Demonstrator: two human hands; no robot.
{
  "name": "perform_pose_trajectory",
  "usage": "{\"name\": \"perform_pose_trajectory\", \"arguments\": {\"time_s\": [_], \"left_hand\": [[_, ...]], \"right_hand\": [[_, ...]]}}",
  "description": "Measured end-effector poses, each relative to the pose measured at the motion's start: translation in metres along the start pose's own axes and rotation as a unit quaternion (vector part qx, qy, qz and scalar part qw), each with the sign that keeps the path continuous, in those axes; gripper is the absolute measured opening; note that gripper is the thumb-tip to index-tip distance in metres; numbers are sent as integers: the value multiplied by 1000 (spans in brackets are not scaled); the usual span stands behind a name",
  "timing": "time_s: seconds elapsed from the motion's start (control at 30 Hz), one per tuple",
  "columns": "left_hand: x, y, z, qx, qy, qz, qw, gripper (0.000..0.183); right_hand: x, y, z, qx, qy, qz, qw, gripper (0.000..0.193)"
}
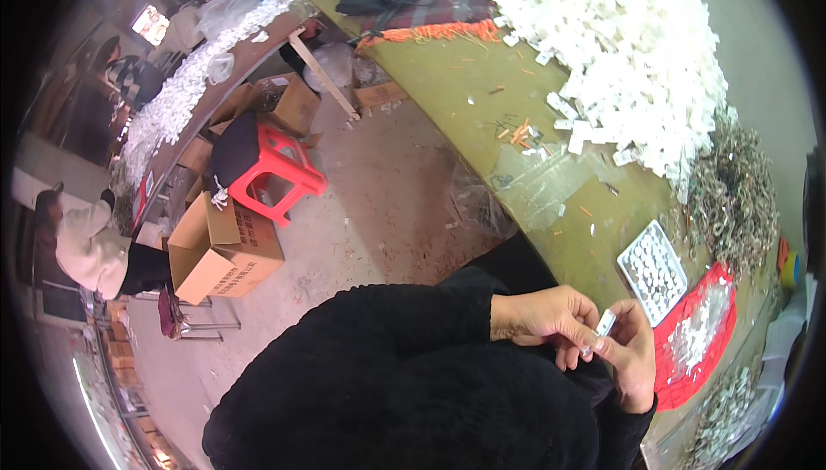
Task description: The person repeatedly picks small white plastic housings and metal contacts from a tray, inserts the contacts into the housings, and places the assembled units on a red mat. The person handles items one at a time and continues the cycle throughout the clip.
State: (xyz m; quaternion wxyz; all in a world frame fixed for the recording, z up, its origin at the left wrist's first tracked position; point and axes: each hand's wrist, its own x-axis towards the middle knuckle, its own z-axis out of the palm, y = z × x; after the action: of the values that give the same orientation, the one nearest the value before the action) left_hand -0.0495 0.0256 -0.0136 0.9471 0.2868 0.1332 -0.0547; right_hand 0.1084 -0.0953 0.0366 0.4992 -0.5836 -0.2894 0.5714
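A small white plastic piece [606, 322] sits pinched between the fingertips of both hands, in front of my body. My left hand [551, 317] grips its lower end with thumb and curled fingers. My right hand [635, 360] closes on it from the other side, thumb against the left fingertips. Fingers hide the lower part of the piece, so I cannot tell what joins it there. Just beyond the right hand lies a white tray [636, 291] of small round silvery parts. Beside it a red cloth [724, 296] carries small white bits.
A large heap of white plastic pieces [619, 49] covers the far end of the greenish table [439, 92]. Grey metal parts [736, 190] pile at the right. Left, on the floor, are a red stool [288, 178] and a cardboard box [228, 255]. Another person [90, 242] is at far left.
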Motion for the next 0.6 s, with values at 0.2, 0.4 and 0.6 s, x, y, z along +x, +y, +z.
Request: {"name": "perform_pose_trajectory", "arguments": {"time_s": [0.2,0.4,0.6], "left_hand": [[5,-3,3,-22,-43,-7,999,24],[2,0,5,-8,-68,-23,997,20],[-1,0,7,9,-77,12,997,16]], "right_hand": [[-15,-15,-6,-85,-1,-28,996,22],[-31,-20,13,-303,84,-201,928,15],[-48,-9,32,-429,151,-339,823,23]]}}
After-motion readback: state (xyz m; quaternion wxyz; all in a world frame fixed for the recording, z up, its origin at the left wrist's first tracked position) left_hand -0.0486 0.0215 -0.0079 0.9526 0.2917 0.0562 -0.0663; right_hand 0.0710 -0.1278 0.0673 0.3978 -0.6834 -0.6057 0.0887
